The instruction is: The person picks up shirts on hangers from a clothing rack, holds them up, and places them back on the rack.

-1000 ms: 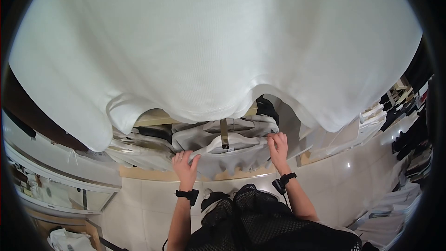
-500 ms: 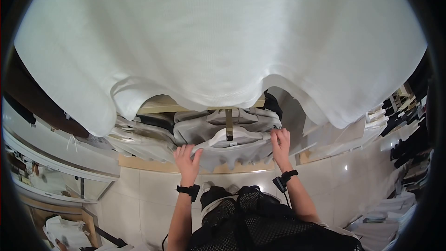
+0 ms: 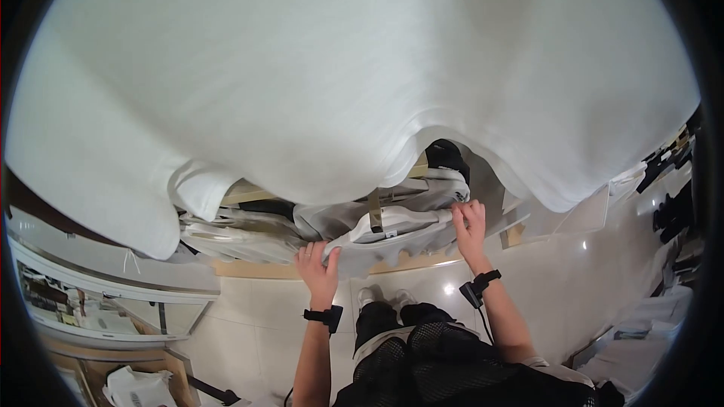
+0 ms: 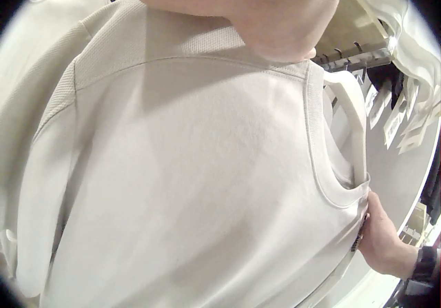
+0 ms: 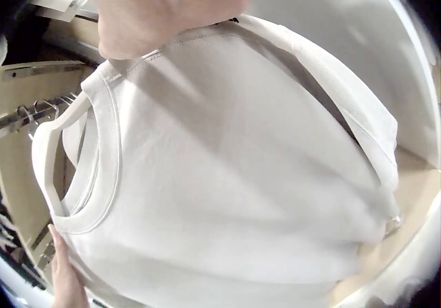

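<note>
A pale crew-neck shirt (image 4: 207,156) hangs on a white hanger (image 3: 396,218), beside the front end of a metal rail (image 3: 375,218). On one shoulder of this shirt, my left hand (image 3: 318,271) grips the cloth between thumb and fingers. The opposite shoulder is pinched by my right hand (image 3: 470,231). The hanger tilts, with its right side higher in the head view. In the right wrist view, the shirt front (image 5: 207,163) spreads below my right hand (image 5: 172,8), whose fingertips are hidden.
A large white garment (image 3: 302,68) hangs close across the top of the head view. More pale clothes (image 3: 241,235) hang at the left of the rail. A glass-fronted case (image 3: 90,309) stands at the lower left, and dark clothes (image 3: 675,207) hang at the far right.
Both hands and the gripped shirt have shifted right in the head view, and the hanger is more tilted. The hands keep their hold on the shoulders; the surroundings have also shifted.
</note>
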Motion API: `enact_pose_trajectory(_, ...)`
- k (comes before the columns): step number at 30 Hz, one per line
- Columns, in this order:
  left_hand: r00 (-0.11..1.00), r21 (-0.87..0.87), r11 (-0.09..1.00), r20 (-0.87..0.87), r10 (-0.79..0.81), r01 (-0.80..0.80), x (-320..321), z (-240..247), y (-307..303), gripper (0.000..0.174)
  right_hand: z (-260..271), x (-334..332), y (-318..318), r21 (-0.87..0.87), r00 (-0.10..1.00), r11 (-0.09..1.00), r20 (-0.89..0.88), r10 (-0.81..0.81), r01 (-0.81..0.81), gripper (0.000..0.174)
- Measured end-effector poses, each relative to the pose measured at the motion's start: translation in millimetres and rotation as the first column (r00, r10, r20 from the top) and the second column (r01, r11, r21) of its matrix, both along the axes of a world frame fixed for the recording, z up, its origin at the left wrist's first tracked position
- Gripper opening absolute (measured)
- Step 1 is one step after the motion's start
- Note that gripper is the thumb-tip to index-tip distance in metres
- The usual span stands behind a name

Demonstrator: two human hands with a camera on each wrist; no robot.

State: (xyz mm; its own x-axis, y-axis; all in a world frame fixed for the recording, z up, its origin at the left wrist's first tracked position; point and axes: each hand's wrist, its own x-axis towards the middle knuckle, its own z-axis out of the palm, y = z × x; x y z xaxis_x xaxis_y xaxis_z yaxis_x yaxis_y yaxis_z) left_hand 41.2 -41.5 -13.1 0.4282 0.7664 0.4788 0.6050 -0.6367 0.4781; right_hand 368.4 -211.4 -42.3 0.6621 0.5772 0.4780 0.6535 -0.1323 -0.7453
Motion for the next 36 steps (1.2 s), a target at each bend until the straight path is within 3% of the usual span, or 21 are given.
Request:
enact_pose_trajectory(10, 0.999, 0.008, 1.000, 0.045, 0.000, 0.000, 1, -1, 3, 0.028, 3, -1, 0, -0.026, 1.000, 0.999, -0.008, -0.020, 0.020, 0.011)
enact_pose_trajectory(15, 0.998, -0.006, 0.999, 0.048, -0.044, 0.044, 9, -2, 9, 0.030, 11, -5, -3, -0.141, 0.994, 0.984, -0.017, -0.107, 0.104, 0.022)
enact_pose_trajectory(20, 0.995, 0.002, 0.997, 0.067, -0.076, 0.076, 11, 10, 4, 0.032, 20, -11, -7, -0.149, 0.988, 0.977, 0.042, -0.150, 0.155, 0.029)
enact_pose_trajectory(22, 0.995, 0.072, 0.993, 0.040, -0.092, 0.088, 10, 10, 7, 0.033, 21, -10, -9, -0.181, 0.988, 0.972, 0.048, -0.145, 0.151, 0.030)
enact_pose_trajectory(24, 0.993, 0.059, 0.992, 0.034, -0.112, 0.110, 9, 15, 9, 0.032, 24, -12, -14, -0.138, 0.991, 0.983, -0.041, -0.127, 0.121, 0.032)
enact_pose_trajectory(36, 0.983, 0.109, 0.981, 0.074, -0.171, 0.162, 14, 7, 28, 0.034, 37, -19, -21, -0.142, 0.986, 0.977, -0.030, -0.163, 0.157, 0.032)
